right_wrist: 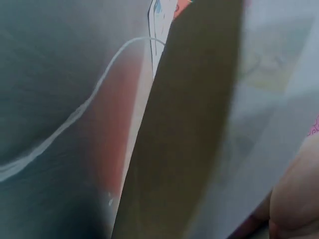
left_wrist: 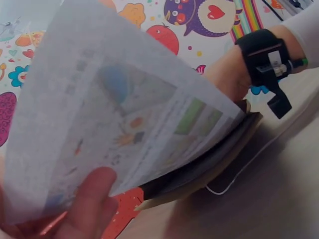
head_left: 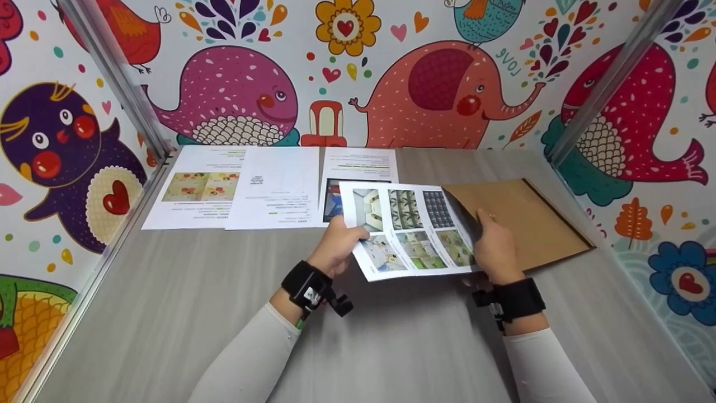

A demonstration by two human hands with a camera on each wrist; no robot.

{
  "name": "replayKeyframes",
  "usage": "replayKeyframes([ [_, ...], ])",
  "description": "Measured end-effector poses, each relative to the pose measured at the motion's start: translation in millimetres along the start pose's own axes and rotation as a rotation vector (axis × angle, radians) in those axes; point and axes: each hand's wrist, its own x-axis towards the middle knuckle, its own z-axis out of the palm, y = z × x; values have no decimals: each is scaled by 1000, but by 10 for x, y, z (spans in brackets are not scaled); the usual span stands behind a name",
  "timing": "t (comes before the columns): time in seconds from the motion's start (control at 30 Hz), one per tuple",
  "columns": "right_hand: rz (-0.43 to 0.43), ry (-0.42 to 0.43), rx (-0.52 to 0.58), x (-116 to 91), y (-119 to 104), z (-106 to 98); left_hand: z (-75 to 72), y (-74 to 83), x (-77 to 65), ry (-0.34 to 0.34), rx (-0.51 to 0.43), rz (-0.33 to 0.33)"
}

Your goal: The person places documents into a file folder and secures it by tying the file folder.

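My left hand [head_left: 334, 245] pinches the left edge of a printed sheet [head_left: 411, 238] with several colour pictures, its thumb on top. In the left wrist view the sheet [left_wrist: 119, 114] tilts up, with the left thumb pressing its lower part. My right hand [head_left: 497, 246] grips a brown paper envelope [head_left: 540, 229] near its opening, beside the sheet's right end. That end of the sheet lies within the envelope's mouth; how deep it reaches is hidden. A white string [left_wrist: 232, 186] hangs from the envelope. The right wrist view shows the string [right_wrist: 94, 94] and the brown edge [right_wrist: 189, 109] close up.
Three printed sheets lie along the table's back: a left one [head_left: 196, 210], a middle one [head_left: 279, 173] overlapping it, and a right one [head_left: 361, 159] partly behind the held sheet. Patterned walls [head_left: 335, 73] and metal posts [head_left: 120, 61] enclose the grey table [head_left: 168, 291].
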Motion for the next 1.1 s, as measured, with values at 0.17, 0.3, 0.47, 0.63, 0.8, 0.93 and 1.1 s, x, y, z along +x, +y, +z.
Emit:
replayKeyframes([
  [0.17,34,-24,22,-20,-73,-6,22,-21,-5,4,-28,2],
  [0.3,18,-34,20,-54,-140,13,116,-121,-7,15,-30,26],
  [0.47,-74,15,-6,-97,-196,75,320,-264,35,47,-27,27],
  [0.63,-72,18,-44,-133,-257,124,630,-391,156,51,-46,22],
  [0.8,-60,24,-64,-169,-312,156,935,-530,294,66,-44,17],
  [0.93,-89,39,-29,-200,-338,178,1086,-613,375,86,-12,13],
  [1.1,-91,37,21,-196,-319,155,1110,-612,394,76,4,15],
])
